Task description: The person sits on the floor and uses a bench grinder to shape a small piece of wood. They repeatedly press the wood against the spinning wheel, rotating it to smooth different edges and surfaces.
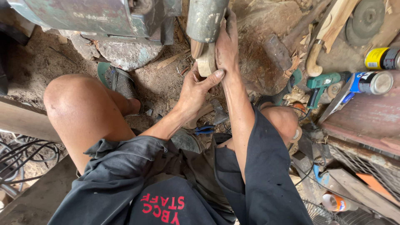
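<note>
Dark shorts (166, 183) below, both hands grip the wood piece (207, 60) at the sanding drum (205, 18): left hand (196, 89) clamped beneath, right hand (227, 46) alongside; fingers are best kept off the drum.

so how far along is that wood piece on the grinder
Done: the wooden piece already has a curved, cut-out outline. In hand: both hands, left hand and right hand, press it against the machine's drum. Left: its surface looks pale and raw, so smoothing seems unfinished; how much remains can't be told.
</note>
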